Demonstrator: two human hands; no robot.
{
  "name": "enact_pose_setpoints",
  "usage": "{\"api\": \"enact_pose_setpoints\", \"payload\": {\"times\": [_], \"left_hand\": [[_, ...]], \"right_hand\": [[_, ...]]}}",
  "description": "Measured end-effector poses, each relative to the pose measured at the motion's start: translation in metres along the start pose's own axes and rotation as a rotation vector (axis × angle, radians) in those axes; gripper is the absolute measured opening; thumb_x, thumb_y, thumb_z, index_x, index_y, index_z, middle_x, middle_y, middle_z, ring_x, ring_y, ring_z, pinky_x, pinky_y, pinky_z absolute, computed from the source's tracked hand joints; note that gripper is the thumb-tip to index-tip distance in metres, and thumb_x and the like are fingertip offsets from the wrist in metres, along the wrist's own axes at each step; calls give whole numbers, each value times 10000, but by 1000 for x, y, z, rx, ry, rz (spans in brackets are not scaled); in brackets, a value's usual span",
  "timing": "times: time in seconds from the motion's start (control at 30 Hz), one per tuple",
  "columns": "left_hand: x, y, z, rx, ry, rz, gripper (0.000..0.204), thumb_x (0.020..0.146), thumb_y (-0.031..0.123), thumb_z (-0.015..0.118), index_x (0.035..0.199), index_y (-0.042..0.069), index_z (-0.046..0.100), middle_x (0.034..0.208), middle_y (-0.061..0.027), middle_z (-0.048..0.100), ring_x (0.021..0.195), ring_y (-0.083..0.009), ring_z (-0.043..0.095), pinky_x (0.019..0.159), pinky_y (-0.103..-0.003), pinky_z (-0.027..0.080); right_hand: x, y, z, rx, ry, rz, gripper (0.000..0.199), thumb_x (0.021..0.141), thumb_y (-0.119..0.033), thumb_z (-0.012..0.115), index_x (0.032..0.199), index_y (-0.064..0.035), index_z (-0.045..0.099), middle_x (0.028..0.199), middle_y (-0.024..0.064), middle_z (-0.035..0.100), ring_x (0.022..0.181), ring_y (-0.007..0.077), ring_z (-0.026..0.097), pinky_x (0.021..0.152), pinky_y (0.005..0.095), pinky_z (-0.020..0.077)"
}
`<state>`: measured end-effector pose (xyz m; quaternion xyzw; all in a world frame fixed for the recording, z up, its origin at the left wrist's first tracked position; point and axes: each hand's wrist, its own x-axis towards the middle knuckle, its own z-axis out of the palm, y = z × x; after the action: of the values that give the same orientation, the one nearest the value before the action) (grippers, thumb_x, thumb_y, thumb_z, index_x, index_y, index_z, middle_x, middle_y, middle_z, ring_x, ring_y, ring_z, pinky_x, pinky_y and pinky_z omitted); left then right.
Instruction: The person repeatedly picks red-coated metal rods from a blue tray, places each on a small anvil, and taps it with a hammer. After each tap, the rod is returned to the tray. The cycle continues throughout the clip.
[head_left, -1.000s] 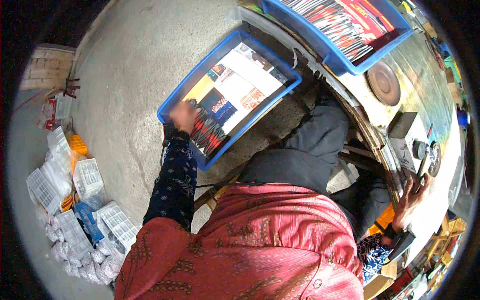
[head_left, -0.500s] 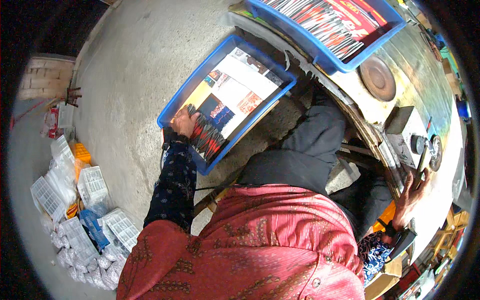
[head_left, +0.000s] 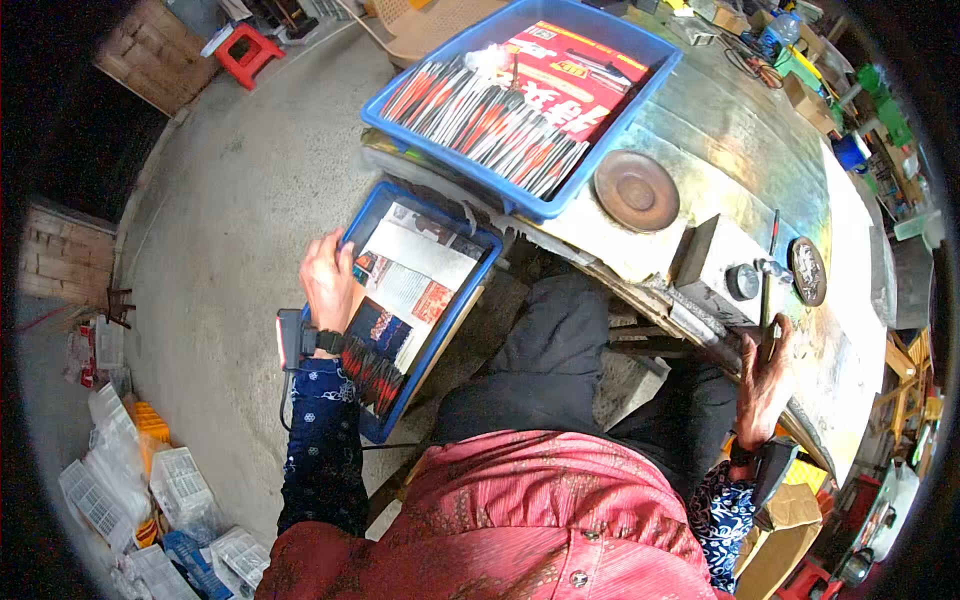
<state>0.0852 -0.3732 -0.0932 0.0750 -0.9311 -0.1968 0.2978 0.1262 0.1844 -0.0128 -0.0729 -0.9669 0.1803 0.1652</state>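
My left hand is above the left rim of the lower blue bin, its fingers loosely bent and apart, with nothing visible in them. A bundle of thin dark pieces with red parts lies at the bin's near end, below my wrist, and printed sheets line the rest. My right hand is at the table edge, its fingers closed around a slim dark rod. This rod stands beside a grey box with a black knob. A round dish with pale bits sits just beyond.
An upper blue bin on the table holds many thin red, black and white pieces on a red printed sheet. Beside it is a round brown plate. Clear plastic cases are piled on the floor at left; a red stool stands far back.
My left hand has lifted off the bundle of thin pieces and moved to the bin's left rim. The view has swung, showing more of the upper bin. My right hand stays at the rod.
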Motion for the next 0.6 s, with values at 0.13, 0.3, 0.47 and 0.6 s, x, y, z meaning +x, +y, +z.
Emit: {"api": "enact_pose_setpoints", "payload": {"times": [0.13, 0.3, 0.47, 0.6], "left_hand": [[56, 78, -14, -124, 27, 66, 153, 847, 90, 647, 986, 48, 696, 875, -139, 650, 803, -323, 622, 749, -408, 472], [101, 136, -5, -130, 48, 237, 95, 835, 95, 650, 915, 78, 698, 874, -89, 661, 817, -288, 632, 780, -387, 443], [133, 162, 22, -139, -39, 344, 181, 806, 55, 650, 980, 65, 698, 878, -146, 649, 816, -349, 638, 729, -429, 505], [151, 174, 43, -130, -119, 490, 321, 795, 46, 655, 1108, 113, 680, 880, -166, 617, 784, -370, 623, 714, -443, 498]], "right_hand": [[0, -7, -5, -18, 0, 29, 531, 880, -93, 633, 1362, -14, 423, 1274, 245, 552, 1169, 387, 549, 1003, 423, 427], [-1, -16, -8, -27, 17, 59, 562, 854, -43, 654, 1369, -51, 428, 1151, 229, 622, 1032, 378, 627, 896, 414, 488], [-3, -18, -10, -11, 47, -1, 573, 847, -23, 657, 1370, -51, 424, 1091, 228, 641, 959, 367, 650, 839, 409, 499], [-4, -18, -11, 127, -2, 75, 593, 846, -27, 657, 1384, -57, 409, 1134, 246, 626, 1010, 407, 628, 850, 436, 494]]}}
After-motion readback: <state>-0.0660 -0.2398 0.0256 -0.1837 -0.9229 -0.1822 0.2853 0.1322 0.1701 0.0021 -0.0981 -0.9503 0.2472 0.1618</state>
